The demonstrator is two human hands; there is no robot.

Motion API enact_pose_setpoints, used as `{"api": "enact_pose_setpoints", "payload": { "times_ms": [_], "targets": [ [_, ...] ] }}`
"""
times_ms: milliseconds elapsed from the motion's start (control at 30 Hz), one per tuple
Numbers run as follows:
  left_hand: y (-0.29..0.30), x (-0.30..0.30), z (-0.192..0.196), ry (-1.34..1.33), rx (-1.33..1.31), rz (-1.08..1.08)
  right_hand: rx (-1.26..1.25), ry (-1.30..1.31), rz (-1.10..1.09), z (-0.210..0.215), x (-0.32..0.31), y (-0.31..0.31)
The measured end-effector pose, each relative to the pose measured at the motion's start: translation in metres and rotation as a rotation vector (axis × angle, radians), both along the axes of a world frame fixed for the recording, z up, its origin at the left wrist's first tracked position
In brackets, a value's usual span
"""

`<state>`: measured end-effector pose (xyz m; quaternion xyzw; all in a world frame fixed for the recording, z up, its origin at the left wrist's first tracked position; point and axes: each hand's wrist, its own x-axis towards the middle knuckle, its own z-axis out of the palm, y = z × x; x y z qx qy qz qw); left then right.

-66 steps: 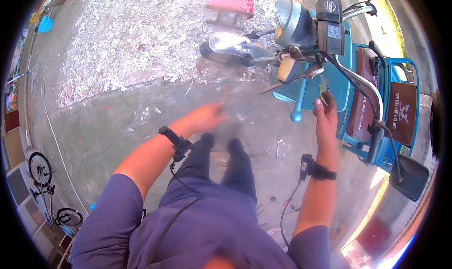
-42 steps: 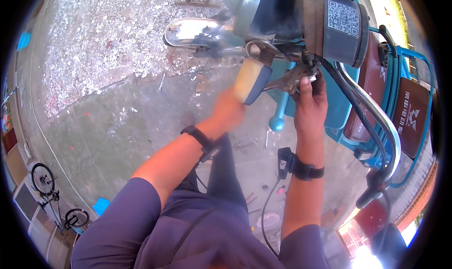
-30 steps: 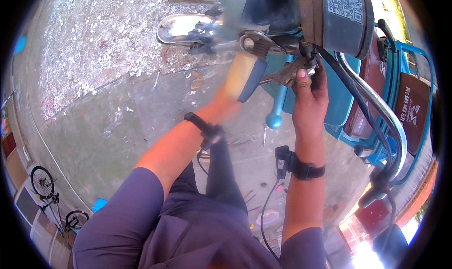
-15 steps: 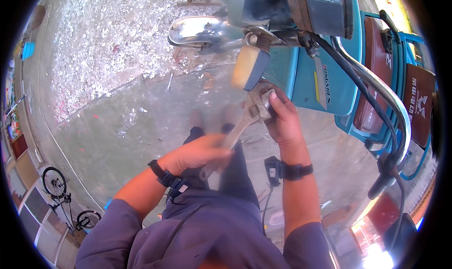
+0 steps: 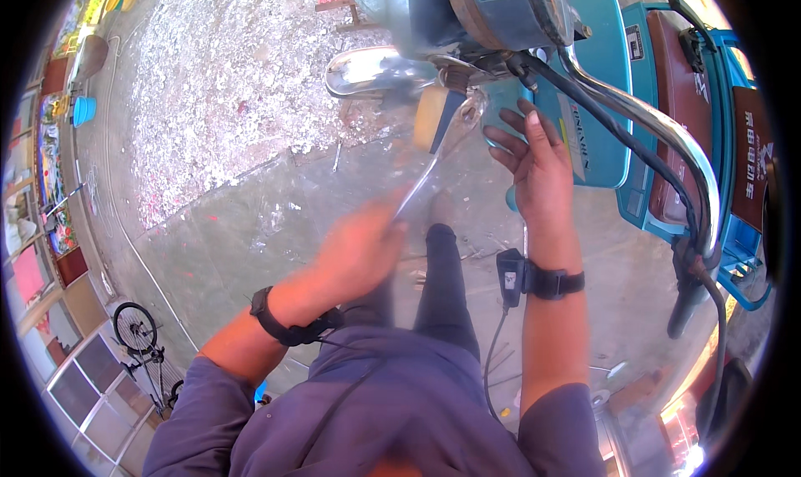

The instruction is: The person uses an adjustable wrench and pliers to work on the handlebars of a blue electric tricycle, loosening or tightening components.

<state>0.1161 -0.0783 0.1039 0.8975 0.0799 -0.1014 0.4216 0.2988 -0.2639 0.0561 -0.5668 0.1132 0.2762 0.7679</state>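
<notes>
My left hand (image 5: 363, 247), blurred by motion, is closed round the handle of a metal adjustable wrench (image 5: 455, 136). The wrench slants up and away, its head close beside the amber-and-dark turn signal (image 5: 431, 116) and the stem under the handlebar assembly. Whether the jaws grip a nut there cannot be made out. To the right of the wrench head, my right hand (image 5: 541, 164) is raised with fingers spread and nothing in it. Above both hands is a round dark housing (image 5: 511, 14) with a rusty band.
A chrome handlebar (image 5: 667, 126) with a black cable curves down the right side. Behind it stands a teal vehicle body (image 5: 602, 85) with brown seats. A shiny chrome fender (image 5: 371, 70) lies ahead. A bicycle (image 5: 138, 335) stands far left, near a blue bucket (image 5: 83, 110).
My right hand has let go of the wrench head and opened beside it. The wrench head has risen to the turn signal's stem, with my left hand still on the handle. The view has shifted.
</notes>
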Motion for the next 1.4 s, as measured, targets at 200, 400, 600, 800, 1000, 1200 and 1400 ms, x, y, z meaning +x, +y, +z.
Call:
{"api": "enact_pose_setpoints", "payload": {
  "times_ms": [200, 400, 600, 800, 1000, 1200, 1400],
  "targets": [
    [0.010, 0.049, 0.017, 0.060, 0.188, 0.026, 0.001, -0.051, -0.117, -0.002, 0.028, 0.015],
    [0.008, 0.055, 0.008, -0.052, 0.107, 0.024, -0.010, -0.022, -0.132, -0.004, 0.029, 0.016],
    [0.009, 0.062, 0.002, -0.053, 0.108, 0.056, 0.053, 0.003, -0.106, -0.011, 0.033, 0.012],
    [0.026, 0.073, -0.019, -0.135, 0.154, 0.024, 0.090, 0.005, -0.092, -0.014, 0.034, 0.009],
    [0.032, 0.082, -0.033, -0.157, 0.109, 0.018, 0.132, 0.037, -0.077, -0.017, 0.037, 0.005],
    [0.029, 0.079, -0.037, -0.143, 0.066, 0.041, 0.135, 0.030, -0.128, -0.015, 0.037, 0.008],
    [0.012, 0.071, -0.006, -0.059, 0.097, 0.027, 0.225, -0.060, -0.207, -0.028, 0.035, 0.011]
  ]
}}
